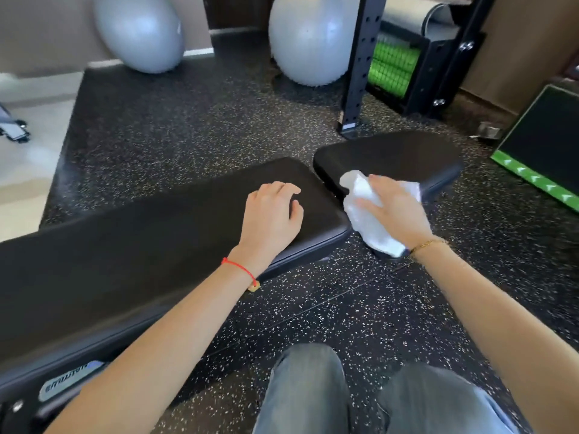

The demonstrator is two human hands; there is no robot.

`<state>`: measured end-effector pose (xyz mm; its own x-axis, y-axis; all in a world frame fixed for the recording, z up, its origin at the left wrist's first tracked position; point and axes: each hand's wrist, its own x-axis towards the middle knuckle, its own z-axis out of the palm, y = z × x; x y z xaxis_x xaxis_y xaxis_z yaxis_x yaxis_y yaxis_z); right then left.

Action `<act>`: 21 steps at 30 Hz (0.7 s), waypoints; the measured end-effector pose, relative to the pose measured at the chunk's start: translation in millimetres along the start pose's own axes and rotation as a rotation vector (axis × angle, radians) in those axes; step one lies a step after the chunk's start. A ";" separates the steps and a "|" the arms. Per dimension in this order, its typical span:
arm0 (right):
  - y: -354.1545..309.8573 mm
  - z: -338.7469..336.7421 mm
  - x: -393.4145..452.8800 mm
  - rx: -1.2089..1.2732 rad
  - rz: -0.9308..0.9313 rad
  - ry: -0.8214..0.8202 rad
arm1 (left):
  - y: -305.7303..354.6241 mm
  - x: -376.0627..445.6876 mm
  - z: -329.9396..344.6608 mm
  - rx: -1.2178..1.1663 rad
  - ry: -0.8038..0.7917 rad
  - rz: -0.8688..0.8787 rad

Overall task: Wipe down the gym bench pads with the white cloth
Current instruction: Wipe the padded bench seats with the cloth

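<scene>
Down at the near edge of the shot, the long black padded bench pad [150, 245] runs off the left side, so its far end is cut off, and a silver label under it is too blurry to read. Smooth vinyl-looking surface, rounded corners. Just past a narrow gap sits the shorter black seat pad [391, 158], same material, its right end a bit smeared by motion.

The white cloth [366, 211] is bunched up and soft-looking, lying across the near edge of the seat pad and hanging down over the gap. The right hand [394, 208] lies on top of it with fingers curled over the fabric, so that grip is closed on the cloth. Part of the cloth is hidden under the palm. A thin gold chain bracelet [426, 244] is on that wrist.

The left hand [272, 214] rests on the end of the long pad, fingers loosely bent, fingertips touching the vinyl, holding nothing. A red string bracelet [241, 270] is on that wrist.

Floor is black rubber with white speckles [313, 302]. Two grey exercise balls [141, 29] sit at the back, both cropped at the top. A black perforated steel upright [360, 64] stands beside the right ball, with green foam rollers [393, 67] in a dark box behind it. Grey trouser knees [310, 389] fill the bottom.
</scene>
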<state>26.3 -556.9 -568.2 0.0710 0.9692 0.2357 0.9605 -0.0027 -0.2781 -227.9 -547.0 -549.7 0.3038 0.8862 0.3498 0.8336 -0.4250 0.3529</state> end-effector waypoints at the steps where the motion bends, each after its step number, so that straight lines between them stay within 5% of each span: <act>1: 8.2 6.9 -3.1 -0.020 -0.063 -0.063 | 6.3 4.2 8.3 -0.004 -0.014 0.002; 10: 36.4 19.6 14.0 0.041 -0.201 0.034 | 42.7 25.0 71.5 0.131 0.008 -0.108; 21: 50.8 13.0 113.8 0.064 -0.323 -0.166 | 62.8 32.2 85.4 0.232 0.096 -0.307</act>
<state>79.7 -443.6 -567.7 -0.2829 0.9443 0.1682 0.9072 0.3204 -0.2728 -126.4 -529.4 -590.4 -0.0109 0.9397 0.3417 0.9643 -0.0805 0.2521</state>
